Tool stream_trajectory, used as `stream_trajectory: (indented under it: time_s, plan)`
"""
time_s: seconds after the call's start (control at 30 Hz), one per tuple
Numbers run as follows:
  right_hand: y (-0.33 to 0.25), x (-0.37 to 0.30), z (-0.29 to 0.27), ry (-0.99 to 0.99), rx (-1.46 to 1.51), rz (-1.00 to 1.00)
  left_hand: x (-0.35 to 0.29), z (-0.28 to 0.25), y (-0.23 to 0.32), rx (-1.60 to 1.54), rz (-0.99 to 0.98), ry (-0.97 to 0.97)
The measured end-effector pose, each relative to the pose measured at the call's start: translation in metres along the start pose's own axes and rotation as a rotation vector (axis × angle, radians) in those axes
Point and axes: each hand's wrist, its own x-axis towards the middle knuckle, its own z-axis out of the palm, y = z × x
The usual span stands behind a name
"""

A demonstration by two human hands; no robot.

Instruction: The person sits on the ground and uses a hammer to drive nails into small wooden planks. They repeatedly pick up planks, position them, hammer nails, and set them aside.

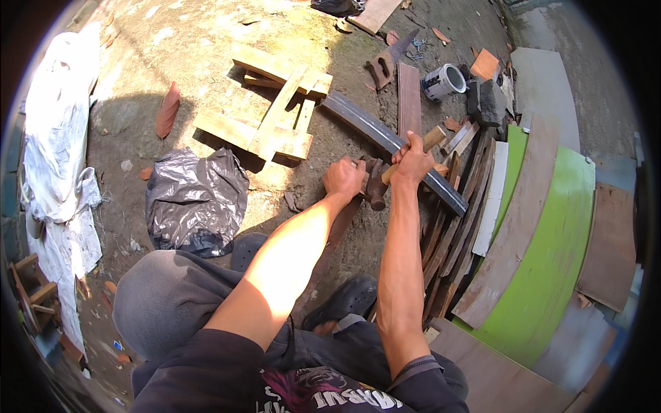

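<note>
My right hand (414, 162) grips a hammer by its pale wooden handle (434, 138), whose end sticks out above the fist. The dark, rusty hammer head (376, 186) points down toward the ground. Close beside it my left hand (344, 177) is closed, with the fingers curled against the head's near side; what they pinch is hidden. Under my right hand a long dark metal bar (365, 122) runs diagonally. Its far end meets a frame of pale wooden slats (275, 120). A brown board (408, 103) lies just beyond the bar.
A handsaw (390, 60) and an open paint can (444, 82) lie farther off, near dark stone blocks (487, 102). Stacked wood strips (458, 227) and a green panel (544, 275) fill the right. A black plastic bag (196, 199) and white cloth (58, 138) are leftward.
</note>
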Motion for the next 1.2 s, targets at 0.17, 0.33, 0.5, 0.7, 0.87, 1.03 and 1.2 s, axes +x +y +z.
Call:
stream_trajectory:
  time_s: [0.17,0.33,0.5,0.7,0.87,1.03,1.2]
  plan:
    - [-0.001,0.005,0.005,-0.023,-0.014,-0.050,0.003,-0.004,0.001,0.019,0.041,-0.037]
    - [-0.007,0.009,-0.005,-0.063,-0.121,0.068,0.001,-0.008,-0.001,0.091,0.087,-0.081]
    - [-0.045,0.012,-0.008,-0.206,-0.577,0.291,0.009,-0.013,-0.002,0.190,0.097,-0.182]
    - [-0.081,0.024,-0.023,-0.323,-0.773,0.447,0.008,-0.018,0.007,0.305,0.131,-0.299]
    - [-0.080,0.026,-0.028,-0.403,-0.778,0.458,0.018,-0.022,0.004,0.347,0.279,-0.295]
    - [-0.082,0.035,-0.041,-0.521,-0.624,0.509,0.024,-0.030,0.048,0.010,0.476,-0.195]
    - [-0.075,0.071,-0.047,-0.872,-0.751,0.456,0.014,-0.026,0.139,-0.516,0.540,-0.447]
